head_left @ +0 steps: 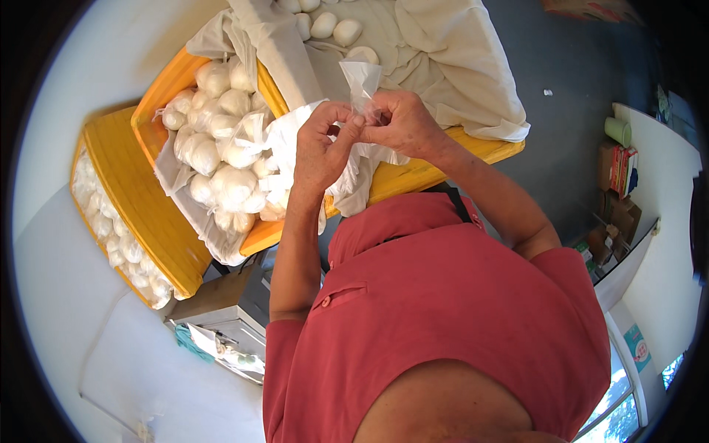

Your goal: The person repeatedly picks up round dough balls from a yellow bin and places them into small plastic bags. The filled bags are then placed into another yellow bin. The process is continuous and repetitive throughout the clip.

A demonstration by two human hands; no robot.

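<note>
My left hand (327, 147) and my right hand (407, 124) meet above the near edge of a cloth-lined yellow tray (482, 147). Between them, the fingertips of both pinch a clear plastic bag (361, 80), whose upper part stands up past the fingers. White plastic bags (285, 135) lie under and beside my left hand, partly hidden by it. On the pale cloth (443, 50) beyond my hands sit several loose white buns (348, 32). To the left, an orange crate (158, 105) is heaped with bagged white buns (227, 185).
A second yellow crate (147, 205) with more bagged buns stands lower left against the white wall (50, 266). Below it is a metal-fronted cabinet (238, 315). Cardboard boxes (623, 216) and a green cylindrical container (617, 132) are at the right. A white scrap (548, 92) lies on the grey floor (554, 144).
</note>
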